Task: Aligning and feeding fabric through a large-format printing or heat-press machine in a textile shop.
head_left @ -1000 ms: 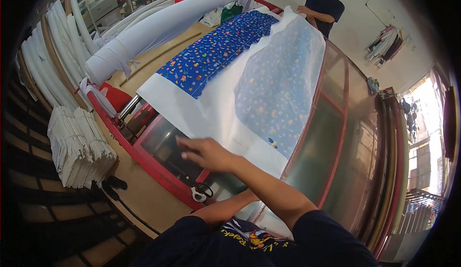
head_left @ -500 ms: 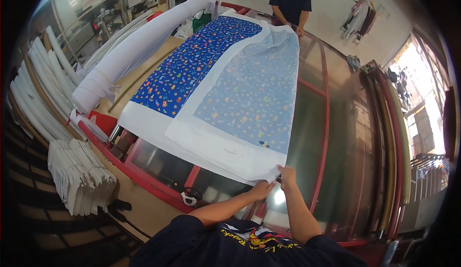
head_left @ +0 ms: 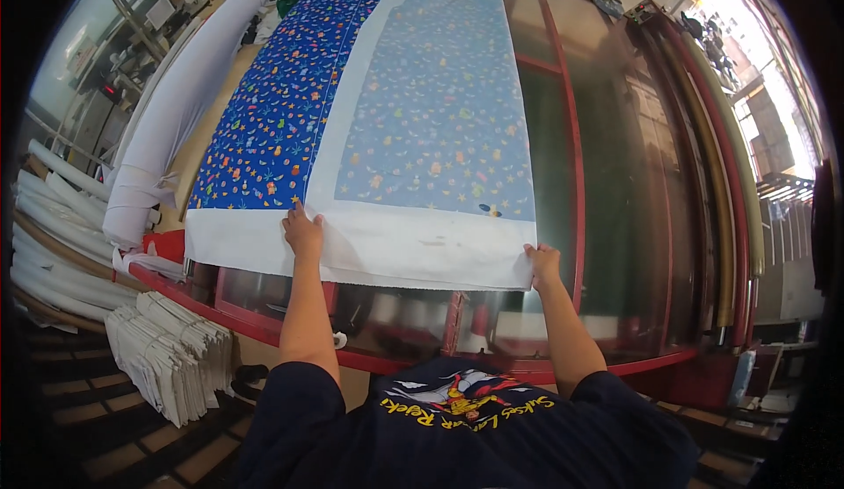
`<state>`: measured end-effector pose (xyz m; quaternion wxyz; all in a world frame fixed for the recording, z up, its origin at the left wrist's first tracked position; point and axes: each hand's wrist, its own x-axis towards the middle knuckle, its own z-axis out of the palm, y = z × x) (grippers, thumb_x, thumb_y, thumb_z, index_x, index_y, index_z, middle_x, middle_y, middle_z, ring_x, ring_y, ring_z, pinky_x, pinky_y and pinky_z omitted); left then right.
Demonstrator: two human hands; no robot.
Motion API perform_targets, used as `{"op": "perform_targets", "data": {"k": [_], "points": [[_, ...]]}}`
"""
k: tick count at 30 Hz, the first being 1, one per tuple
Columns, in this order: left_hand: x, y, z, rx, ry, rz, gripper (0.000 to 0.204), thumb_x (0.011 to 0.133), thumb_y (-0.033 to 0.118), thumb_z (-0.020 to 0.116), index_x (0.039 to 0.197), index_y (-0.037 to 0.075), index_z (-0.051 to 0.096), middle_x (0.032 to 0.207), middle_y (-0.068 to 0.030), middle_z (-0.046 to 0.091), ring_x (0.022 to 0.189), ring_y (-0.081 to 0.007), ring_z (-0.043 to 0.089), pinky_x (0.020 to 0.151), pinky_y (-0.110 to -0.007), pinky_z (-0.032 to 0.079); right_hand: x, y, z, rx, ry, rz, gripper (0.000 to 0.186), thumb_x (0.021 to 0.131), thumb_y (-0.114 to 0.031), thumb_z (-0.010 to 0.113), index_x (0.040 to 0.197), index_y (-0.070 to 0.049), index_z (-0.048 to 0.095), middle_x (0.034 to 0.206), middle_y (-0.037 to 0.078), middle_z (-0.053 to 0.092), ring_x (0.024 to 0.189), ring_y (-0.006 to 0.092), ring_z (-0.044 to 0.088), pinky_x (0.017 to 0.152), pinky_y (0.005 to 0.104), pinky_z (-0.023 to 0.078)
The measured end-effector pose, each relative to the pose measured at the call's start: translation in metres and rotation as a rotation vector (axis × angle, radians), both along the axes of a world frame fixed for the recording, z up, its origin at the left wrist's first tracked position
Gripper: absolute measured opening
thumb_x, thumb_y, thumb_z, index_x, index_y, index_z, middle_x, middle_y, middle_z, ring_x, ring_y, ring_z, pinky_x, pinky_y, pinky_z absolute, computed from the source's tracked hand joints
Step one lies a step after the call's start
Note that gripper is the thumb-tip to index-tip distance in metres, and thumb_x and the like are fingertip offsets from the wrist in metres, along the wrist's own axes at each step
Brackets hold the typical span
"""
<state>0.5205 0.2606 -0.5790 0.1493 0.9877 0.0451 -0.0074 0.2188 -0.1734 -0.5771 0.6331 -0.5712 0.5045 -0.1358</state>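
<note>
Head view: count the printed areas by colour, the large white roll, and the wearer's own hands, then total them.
Vivid blue printed area: 1
Pale blue printed area: 1
Large white roll: 1
Wearer's left hand and right hand: 2
Total: 5

The printed sheet [head_left: 268, 107], upper left, is vivid blue, scattered with small multicoloured motifs; the overlapping sheet [head_left: 435, 111], upper centre, is pale blue, motifs fainter, borders white.
</note>
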Motion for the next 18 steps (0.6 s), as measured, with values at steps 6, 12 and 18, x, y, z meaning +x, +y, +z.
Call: {"op": "perform_targets", "data": {"k": [6, 12, 18], "points": [[-0.008, 0.009, -0.019, -0.343, -0.105, -0.143, 0.073, 0.078, 0.004, 0.069, 0.144, 0.005, 0.038, 0.121, -0.0183, 0.063, 0.100, -0.0342, 0.063, 0.091, -0.038, 0.049, -0.018, 0.007, -0.002, 0.079, -0.031, 0.050, 0.015, 0.080, 0.000, 0.069, 0.092, 0.008, 0.064, 0.079, 0.010, 0.065, 0.065, 0.0183, 0.060, 0.060, 0.0327, 0.049], [-0.013, 0.000, -0.016, -0.494, -0.103, -0.168, 0.073, 0.070, -0.002, 0.069, 0.138, 0.014, 0.049, 0.105, -0.0115, 0.071, 0.068, -0.0181, 0.064, 0.069, -0.032, 0.053, -0.042, -0.027, -0.016, -0.066, 0.008, -0.068, 0.011, 0.080, -0.001, 0.070, 0.089, 0.003, 0.065, 0.079, 0.007, 0.065, 0.068, 0.0164, 0.061, 0.062, 0.0299, 0.049], [-0.043, -0.015, -0.001, -0.539, -0.039, -0.191, 0.061, 0.070, -0.003, 0.061, 0.128, 0.014, 0.061, 0.107, -0.0148, 0.070, 0.073, -0.0227, 0.067, 0.073, -0.034, 0.053, -0.058, -0.033, -0.007, 0.017, -0.013, -0.072, 0.006, 0.081, -0.001, 0.069, 0.083, -0.001, 0.064, 0.073, 0.003, 0.062, 0.062, 0.0142, 0.057, 0.057, 0.0287, 0.047]]}}
